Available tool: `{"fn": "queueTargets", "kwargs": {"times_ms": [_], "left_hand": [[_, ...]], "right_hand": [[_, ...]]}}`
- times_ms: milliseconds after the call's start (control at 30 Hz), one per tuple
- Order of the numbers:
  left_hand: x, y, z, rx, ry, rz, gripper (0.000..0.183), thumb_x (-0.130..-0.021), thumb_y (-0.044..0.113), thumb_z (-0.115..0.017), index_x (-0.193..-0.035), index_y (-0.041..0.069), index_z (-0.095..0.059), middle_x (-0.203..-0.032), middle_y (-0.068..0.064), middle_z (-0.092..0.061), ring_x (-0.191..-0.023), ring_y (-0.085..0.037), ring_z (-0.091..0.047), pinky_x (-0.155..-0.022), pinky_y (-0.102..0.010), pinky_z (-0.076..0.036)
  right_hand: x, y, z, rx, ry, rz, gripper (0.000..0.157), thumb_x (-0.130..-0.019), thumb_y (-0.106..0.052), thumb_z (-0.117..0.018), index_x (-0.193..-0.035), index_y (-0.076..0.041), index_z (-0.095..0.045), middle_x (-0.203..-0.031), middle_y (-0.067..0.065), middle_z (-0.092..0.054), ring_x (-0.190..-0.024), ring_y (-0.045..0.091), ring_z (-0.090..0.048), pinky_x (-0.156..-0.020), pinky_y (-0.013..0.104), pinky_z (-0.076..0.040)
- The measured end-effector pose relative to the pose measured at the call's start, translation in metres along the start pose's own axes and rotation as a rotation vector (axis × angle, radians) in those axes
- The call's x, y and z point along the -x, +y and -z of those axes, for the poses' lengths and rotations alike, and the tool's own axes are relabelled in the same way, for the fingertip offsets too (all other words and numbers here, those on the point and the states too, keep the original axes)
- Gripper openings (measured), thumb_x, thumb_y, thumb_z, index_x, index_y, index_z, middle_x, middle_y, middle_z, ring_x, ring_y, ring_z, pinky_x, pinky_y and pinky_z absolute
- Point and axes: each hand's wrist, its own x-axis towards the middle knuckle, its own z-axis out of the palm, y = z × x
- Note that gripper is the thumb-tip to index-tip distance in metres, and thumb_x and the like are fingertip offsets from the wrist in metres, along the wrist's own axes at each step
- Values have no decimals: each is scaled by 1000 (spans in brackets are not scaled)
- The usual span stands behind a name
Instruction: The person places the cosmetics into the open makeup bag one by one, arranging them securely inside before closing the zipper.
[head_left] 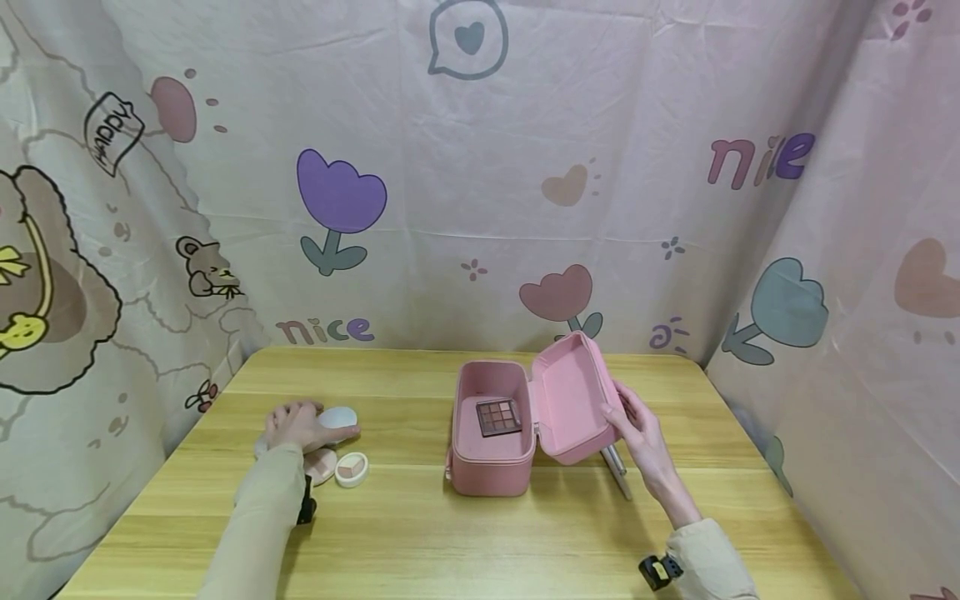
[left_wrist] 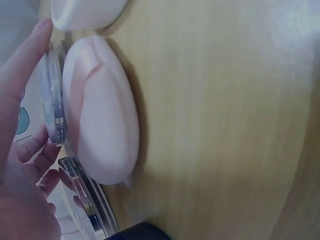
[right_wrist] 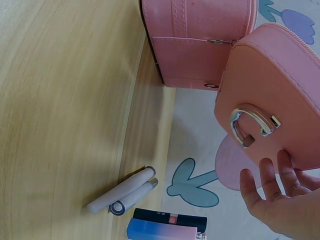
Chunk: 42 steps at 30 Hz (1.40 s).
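A pink cosmetic case (head_left: 491,475) stands with its lid (head_left: 573,400) swung out to the right. Inside lies an eyeshadow palette (head_left: 498,417). My right hand (head_left: 637,429) holds the lid's outer edge, thumb on the near rim; in the right wrist view its fingers (right_wrist: 287,175) lie against the outer face below the handle (right_wrist: 255,122). At the left, my left hand (head_left: 296,427) spans a round, pale-topped compact (head_left: 339,417), thumb and fingers at its rim. A pink powder puff (left_wrist: 105,110) with a ribbon lies beside it, partly under the hand in the head view.
A white round item (head_left: 352,470) with a pinkish band sits near the puff. Another clear-edged compact (left_wrist: 90,200) lies beside the left fingers. Right of the case are slim pale tubes (right_wrist: 125,192), a black tube (right_wrist: 170,218) and a blue-pink tube (right_wrist: 160,231). Printed curtains surround the table.
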Motion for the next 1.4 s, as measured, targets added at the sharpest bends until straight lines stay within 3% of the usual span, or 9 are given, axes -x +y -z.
{"fn": "queueTargets", "kwargs": {"times_ms": [267,500,700,867,1000,1200,1400], "left_hand": [[1,1,-1,13,-1,-23,105,-66,75,-77,-133,-3,-55,-133,-38,-51,-124,-59,-36,-108,-73,-19],[-3,1,-5,-16,61,-91,97,-69,72,-75,-131,-1,-60,-124,-32,-62,-114,-56,-46,-98,-68,-31],[-5,11,-2,61,71,-111,91,-72,65,-78,-133,0,-59,-130,-32,-59,-120,-53,-48,-104,-68,-29],[-9,30,2,120,72,-139,86,-76,56,-79,-136,-1,-57,-133,-32,-57,-119,-48,-53,-101,-62,-39],[-12,51,4,230,79,-189,83,-77,43,-83,-136,-7,-55,-133,-35,-56,-117,-47,-56,-95,-57,-49],[-17,79,5,400,32,-248,79,-79,25,-84,-138,-14,-49,-138,-38,-53,-124,-49,-53,-105,-59,-47],[-19,104,7,443,4,-272,83,-75,24,-86,-138,-16,-48,-137,-38,-53,-123,-49,-54,-105,-58,-47]], "right_hand": [[1,-1,-1,-6,4,7,57,-102,-15,-51,-153,4,-34,-154,30,-41,-113,-16,-50,-95,3,-43],[0,-2,-1,-10,6,6,57,-103,-15,-51,-153,4,-33,-154,30,-40,-114,-17,-49,-95,2,-42],[0,-3,-1,-7,4,5,57,-103,-16,-51,-153,4,-34,-154,29,-41,-114,-17,-50,-95,2,-42],[1,-2,-1,-9,2,1,57,-103,-16,-51,-153,3,-34,-154,28,-41,-114,-16,-50,-95,2,-42],[1,-2,-1,-8,0,-4,57,-103,-17,-52,-154,2,-34,-155,28,-41,-115,-17,-49,-95,2,-42],[1,-1,0,-9,-1,-5,57,-103,-18,-52,-154,2,-34,-155,27,-41,-115,-17,-49,-96,2,-41],[1,-1,0,-18,-7,0,57,-103,-16,-51,-154,3,-33,-155,28,-40,-115,-17,-49,-95,2,-42]]}}
